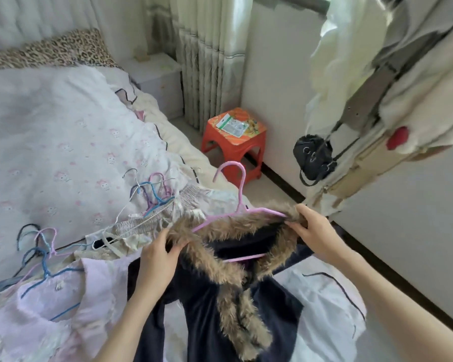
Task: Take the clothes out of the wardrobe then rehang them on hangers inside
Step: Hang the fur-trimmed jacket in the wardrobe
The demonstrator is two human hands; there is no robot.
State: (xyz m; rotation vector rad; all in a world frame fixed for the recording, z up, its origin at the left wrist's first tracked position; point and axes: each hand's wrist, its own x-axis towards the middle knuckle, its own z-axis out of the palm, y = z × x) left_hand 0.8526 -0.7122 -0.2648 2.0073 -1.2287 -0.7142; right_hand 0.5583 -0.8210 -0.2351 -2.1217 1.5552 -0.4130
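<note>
1. The left hand (156, 253) pinches the fur collar (236, 231) of the coat (199, 304) at its left end, thumb on top and fingers curled beneath.
2. The right hand (315, 232) grips the collar's right end, fingers curled over the fur where the pink hanger (239, 202) ends.
3. One coat and one pink hanger lie between the two hands; the hanger's arms sit inside the collar.
4. The hanger's long axis runs hand to hand, tilted up toward the right hand; its hook points up and away from the person.
5. The coat's length runs from the hands down toward the person, over the bed's (63, 142) edge.
6. Left of the left hand lie two loose clusters of hangers (152, 189) on pale clothes (50, 304); the exact number cannot be told.
7. Beyond the hands stands one red stool (233, 147); above the right hand hangs one black bag (313, 158).
</note>
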